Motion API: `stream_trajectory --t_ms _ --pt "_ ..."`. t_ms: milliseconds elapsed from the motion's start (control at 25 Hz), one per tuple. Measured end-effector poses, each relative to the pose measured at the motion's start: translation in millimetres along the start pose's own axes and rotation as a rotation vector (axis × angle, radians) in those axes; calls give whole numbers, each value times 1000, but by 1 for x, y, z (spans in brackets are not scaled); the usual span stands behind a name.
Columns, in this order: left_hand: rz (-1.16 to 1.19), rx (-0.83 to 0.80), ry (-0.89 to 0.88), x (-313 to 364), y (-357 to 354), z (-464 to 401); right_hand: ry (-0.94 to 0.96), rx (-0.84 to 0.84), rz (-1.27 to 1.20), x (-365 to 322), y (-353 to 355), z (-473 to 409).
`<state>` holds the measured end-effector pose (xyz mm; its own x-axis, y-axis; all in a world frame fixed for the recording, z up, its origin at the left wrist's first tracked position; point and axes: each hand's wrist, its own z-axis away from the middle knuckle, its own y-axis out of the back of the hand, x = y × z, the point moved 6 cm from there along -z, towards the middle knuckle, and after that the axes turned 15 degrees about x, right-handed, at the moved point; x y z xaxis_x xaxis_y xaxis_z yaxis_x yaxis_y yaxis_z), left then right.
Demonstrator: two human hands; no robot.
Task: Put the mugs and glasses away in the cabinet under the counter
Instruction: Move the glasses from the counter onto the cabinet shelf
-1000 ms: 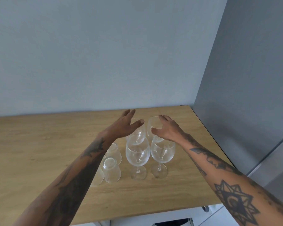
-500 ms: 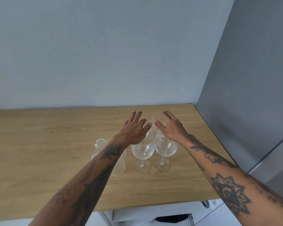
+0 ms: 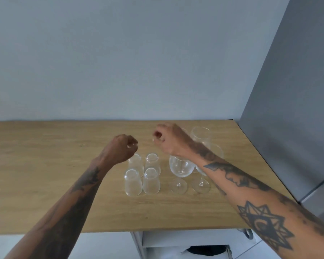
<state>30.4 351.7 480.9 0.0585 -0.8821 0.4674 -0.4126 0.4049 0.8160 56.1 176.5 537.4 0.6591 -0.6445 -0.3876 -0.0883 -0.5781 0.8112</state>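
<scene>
Glasses (image 3: 141, 174) stand untouched below both hands' curled fingers (image 3: 132, 143).

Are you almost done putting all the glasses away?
Not nearly. Nothing looks put away yet: four small tumblers still stand upside down on the wooden counter, with stemmed wine glasses upright beside them. The left hand and the right hand hover curled above the glasses; whether either holds anything is too blurry to tell. All of these still have to go below. No mugs are in view.
</scene>
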Motion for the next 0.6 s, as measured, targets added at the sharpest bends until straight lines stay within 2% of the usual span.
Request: stream_trajectory --t_ms 120,200,400,480,600 --pt "-121 -254 8 -20 -23 34 -42 -330 241 -12 -78 24" --pt "-163 -332 17 -28 -43 51 -79 -438 395 -8 -116 45" --pt "-80 -301 62 -41 -76 68 -105 -358 341 12 -150 63" --pt "47 -216 124 -48 -79 77 -150 -320 250 18 -150 66" --pt "255 -33 317 -60 -72 97 -260 -211 52 27 -138 79"
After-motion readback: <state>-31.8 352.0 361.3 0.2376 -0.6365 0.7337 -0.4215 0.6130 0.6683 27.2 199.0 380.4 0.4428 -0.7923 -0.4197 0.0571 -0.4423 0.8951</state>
